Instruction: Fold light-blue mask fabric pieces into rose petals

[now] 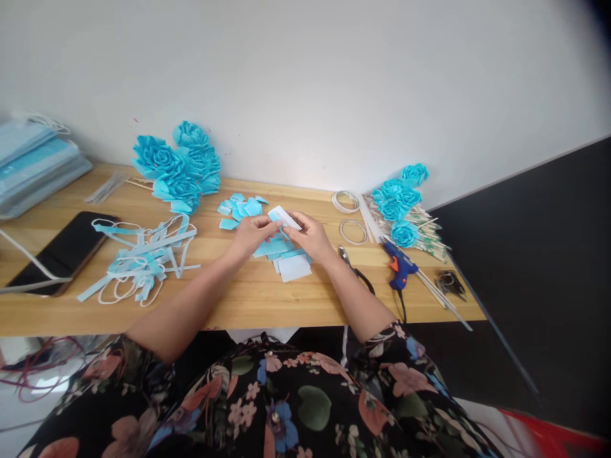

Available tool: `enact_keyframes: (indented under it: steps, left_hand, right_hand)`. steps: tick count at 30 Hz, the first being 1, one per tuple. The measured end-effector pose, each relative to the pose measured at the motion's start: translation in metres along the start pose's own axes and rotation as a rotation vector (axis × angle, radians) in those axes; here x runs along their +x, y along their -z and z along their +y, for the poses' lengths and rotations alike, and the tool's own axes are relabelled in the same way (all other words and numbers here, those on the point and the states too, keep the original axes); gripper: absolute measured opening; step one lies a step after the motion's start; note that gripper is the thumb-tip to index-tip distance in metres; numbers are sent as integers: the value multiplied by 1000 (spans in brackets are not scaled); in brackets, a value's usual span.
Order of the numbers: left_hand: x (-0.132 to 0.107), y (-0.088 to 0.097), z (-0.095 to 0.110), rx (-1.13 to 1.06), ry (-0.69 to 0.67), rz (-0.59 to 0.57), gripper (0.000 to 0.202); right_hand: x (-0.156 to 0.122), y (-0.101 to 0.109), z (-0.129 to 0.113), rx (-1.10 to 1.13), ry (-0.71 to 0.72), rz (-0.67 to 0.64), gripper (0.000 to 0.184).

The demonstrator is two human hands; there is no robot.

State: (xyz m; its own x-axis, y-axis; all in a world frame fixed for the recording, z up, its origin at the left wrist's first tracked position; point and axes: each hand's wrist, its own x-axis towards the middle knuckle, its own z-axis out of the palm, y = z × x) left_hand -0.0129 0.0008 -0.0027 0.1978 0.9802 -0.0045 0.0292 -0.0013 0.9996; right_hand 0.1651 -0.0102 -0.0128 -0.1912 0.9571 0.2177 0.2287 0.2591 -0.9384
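Note:
Between my two hands, over the middle of the table, is a small piece of blue-and-white mask fabric [285, 217]. My left hand [255, 234] pinches its left side, with the thumb and fingertips together. At its right and lower edge my right hand [310, 235] grips it between thumb and fingers. Beneath the hands lie overlapping blue and white fabric pieces [294, 267]. Just beyond my left hand is a loose pile of cut blue petal pieces [244, 207]. How the held piece is folded I cannot tell.
Blue fabric roses [179, 165] stand at back left, more roses [398, 200] at right. Cut mask straps [143, 261], a phone [62, 251] and stacked masks [35, 165] are left. A blue glue gun [401, 264], tape rolls [346, 202] and sticks [436, 289] lie right.

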Motion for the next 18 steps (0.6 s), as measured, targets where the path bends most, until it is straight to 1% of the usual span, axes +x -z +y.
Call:
enact_keyframes:
  steps: [3, 8, 12, 18]
  left_hand:
    - [0, 0, -1, -19, 10, 15, 37]
    - [0, 1, 0, -71, 15, -5, 37]
    - [0, 1, 2, -69, 15, -3, 37]
    - [0, 0, 2, -36, 7, -2, 37]
  right_hand:
    - [0, 0, 1, 2, -10, -6, 49]
    - [0, 0, 3, 3, -9, -5, 49]
    - [0, 1, 4, -7, 0, -3, 48]
    - [0, 1, 2, 2, 0, -49, 51]
